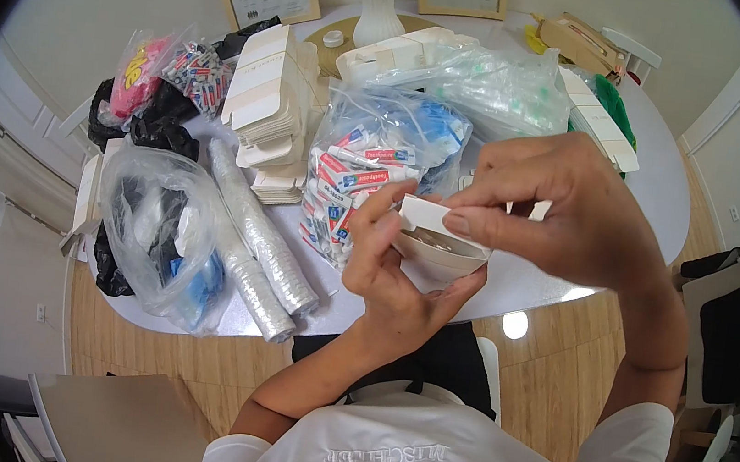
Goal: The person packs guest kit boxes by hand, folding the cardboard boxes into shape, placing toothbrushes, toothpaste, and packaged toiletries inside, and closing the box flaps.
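Observation:
A small white carton (443, 257) is held up in front of my body, its top end open toward me. My left hand (393, 271) wraps around the carton from below and the left side. With thumb and fingers, my right hand (539, 210) pinches the carton's raised flap (432, 217). Something pale lies inside the carton, too small to name. Just behind my left hand is a clear plastic bag of toothpaste tubes (364, 170), with blue packets (442, 129) in its upper part.
Stacked flat white cartons (267, 94) stand behind at left. Two long clear-wrapped rolls (263, 236) lie left, beside an open plastic bag (146, 213). Further back are a big clear bag (503, 86), a white vase (379, 10) and more cartons (596, 120) at right.

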